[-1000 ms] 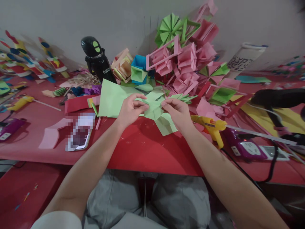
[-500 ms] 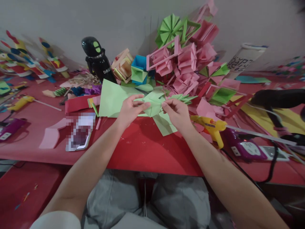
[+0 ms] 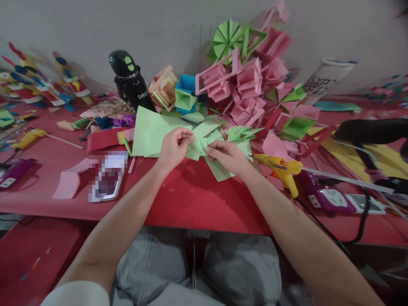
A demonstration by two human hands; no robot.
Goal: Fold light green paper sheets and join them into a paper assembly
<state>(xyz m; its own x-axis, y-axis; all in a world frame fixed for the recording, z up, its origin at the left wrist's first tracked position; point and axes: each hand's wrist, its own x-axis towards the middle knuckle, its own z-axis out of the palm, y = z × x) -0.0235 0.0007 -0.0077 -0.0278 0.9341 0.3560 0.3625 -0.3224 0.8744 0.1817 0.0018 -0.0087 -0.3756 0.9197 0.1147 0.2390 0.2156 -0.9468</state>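
A small folded piece of light green paper [image 3: 199, 146] is pinched between my two hands, low over the table. My left hand [image 3: 174, 145] grips its left side with thumb and fingers. On the other side, my right hand [image 3: 227, 155] has its fingertips closed on the paper's right edge. Behind my left hand lies a larger light green sheet [image 3: 149, 131]. Another green sheet [image 3: 219, 168] sticks out under my right hand. Pointed green folded paper pieces [image 3: 242, 133] rest just beyond the right hand.
A yellow glue gun [image 3: 283, 168] lies right of my right hand, beside a purple power strip [image 3: 330, 197]. At left is a phone [image 3: 110, 176]. A black bottle [image 3: 134, 80] and piled pink paper shapes [image 3: 250, 78] stand at the back. The red table's edge [image 3: 207, 229] is near my lap.
The green paper has turned and moved slightly toward me and left. My right hand has come lower, its fingers now reaching flatter across. The left hand's fingers have curled in more.
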